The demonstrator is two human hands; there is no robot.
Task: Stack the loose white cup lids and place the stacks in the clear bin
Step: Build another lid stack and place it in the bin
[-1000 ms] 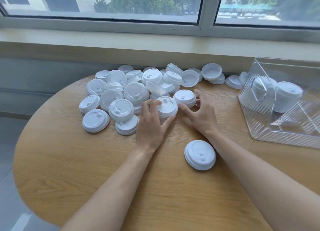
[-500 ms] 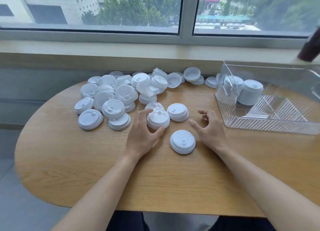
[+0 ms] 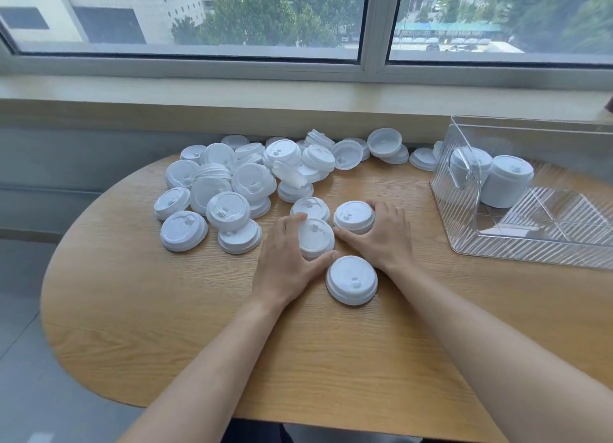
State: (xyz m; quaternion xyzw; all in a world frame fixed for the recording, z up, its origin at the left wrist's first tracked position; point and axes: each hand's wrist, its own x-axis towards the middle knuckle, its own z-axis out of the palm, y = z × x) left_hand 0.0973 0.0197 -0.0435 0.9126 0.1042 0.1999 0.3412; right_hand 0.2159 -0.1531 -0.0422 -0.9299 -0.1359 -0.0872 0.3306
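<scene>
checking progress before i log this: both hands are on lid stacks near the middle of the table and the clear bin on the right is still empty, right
Not quite. The head view shows the clear bin already holds two tall lid stacks. The rest stands: the left hand and right hand each grip a small stack mid-table.

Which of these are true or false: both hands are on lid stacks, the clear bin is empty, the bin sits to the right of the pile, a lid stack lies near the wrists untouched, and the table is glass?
1. Each hand grips a stack of lids. True: the left hand holds one short stack, the right hand another stack.
2. The clear bin is empty. False: two tall lid stacks stand inside it.
3. The bin sits right of the loose lid pile. True.
4. A lid stack by the wrists lies untouched. True.
5. The table is glass. False: it is wood-grained.
</scene>
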